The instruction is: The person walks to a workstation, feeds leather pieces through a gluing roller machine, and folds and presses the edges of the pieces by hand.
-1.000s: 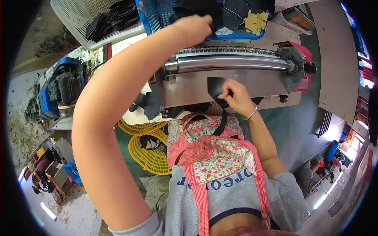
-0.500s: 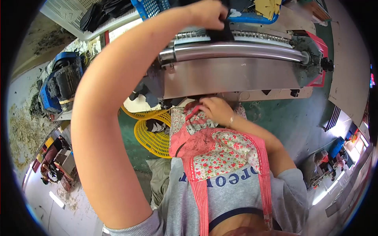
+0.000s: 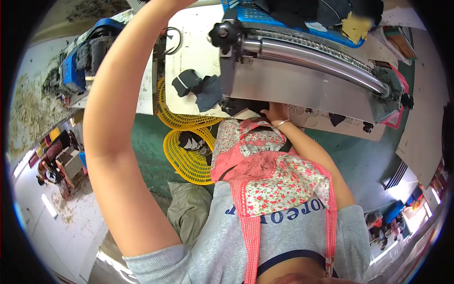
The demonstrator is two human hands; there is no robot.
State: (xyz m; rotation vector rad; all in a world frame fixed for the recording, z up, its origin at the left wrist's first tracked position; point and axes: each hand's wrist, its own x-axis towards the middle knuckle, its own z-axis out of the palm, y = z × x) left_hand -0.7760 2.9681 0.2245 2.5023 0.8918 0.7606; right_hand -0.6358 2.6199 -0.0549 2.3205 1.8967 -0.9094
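Note:
My left arm (image 3: 113,104) reaches up past the machine's left end, and its hand is beyond the top edge of the view. My right hand (image 3: 278,114) is at the front lower edge of the machine's metal plate (image 3: 302,87), close to my apron. Its thumb points left, and the other fingers are mostly hidden under the plate, so I cannot tell what they hold. Dark material (image 3: 248,107) lies just left of that hand. Above the plate runs a shiny steel roller (image 3: 317,64) with a black knob (image 3: 224,34) at its left end.
Black cut pieces (image 3: 201,87) lie on the pale board left of the machine. Yellow baskets (image 3: 187,163) stand below, the lower one holding dark pieces. A blue basket (image 3: 293,27) with black and tan pieces sits behind the roller. A blue machine (image 3: 75,66) is at left.
My left hand has gone from the black piece at the roller out past the top edge. That piece no longer shows there. My right hand has moved from my apron to under the plate's edge.

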